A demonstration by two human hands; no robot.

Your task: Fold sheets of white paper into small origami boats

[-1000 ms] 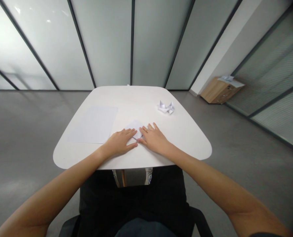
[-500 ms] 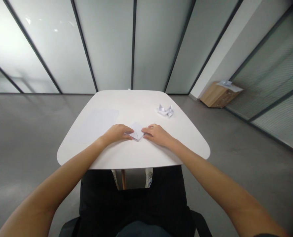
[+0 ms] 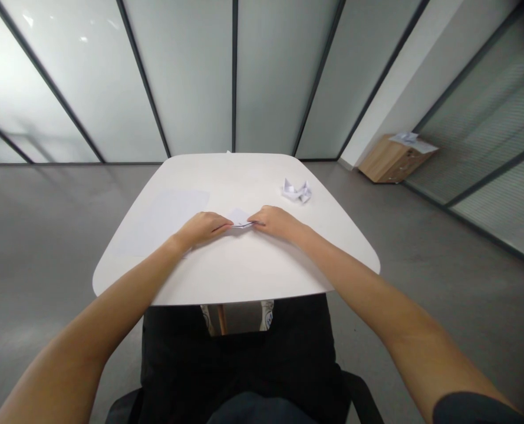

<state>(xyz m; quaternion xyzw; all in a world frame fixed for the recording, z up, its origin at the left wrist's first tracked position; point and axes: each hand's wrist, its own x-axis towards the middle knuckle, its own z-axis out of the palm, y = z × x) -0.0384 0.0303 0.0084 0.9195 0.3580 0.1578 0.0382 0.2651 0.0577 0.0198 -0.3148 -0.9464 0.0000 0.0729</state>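
Note:
A small piece of folded white paper (image 3: 239, 216) is held between my two hands over the middle of the white table (image 3: 239, 271). On its left side, my left hand (image 3: 204, 227) is closed, pinching the paper's edge between thumb and fingers. My right hand (image 3: 273, 222) grips the opposite side in the same way. The paper's near edge faces me and shows a dark line between the layers. Parts of both its sides are hidden by my fingers.
A folded paper boat shape (image 3: 297, 191) rests at the table's right rear. To the left lies a flat white sheet (image 3: 168, 212). Beyond the table stand frosted glass panels (image 3: 274, 76). A wooden cabinet (image 3: 388, 159) with paper on top stands by the right wall.
The folded paper has gone from lying flat under my fingers to being tilted up, its near edge raised. Both hands have moved slightly away from me and now pinch its sides.

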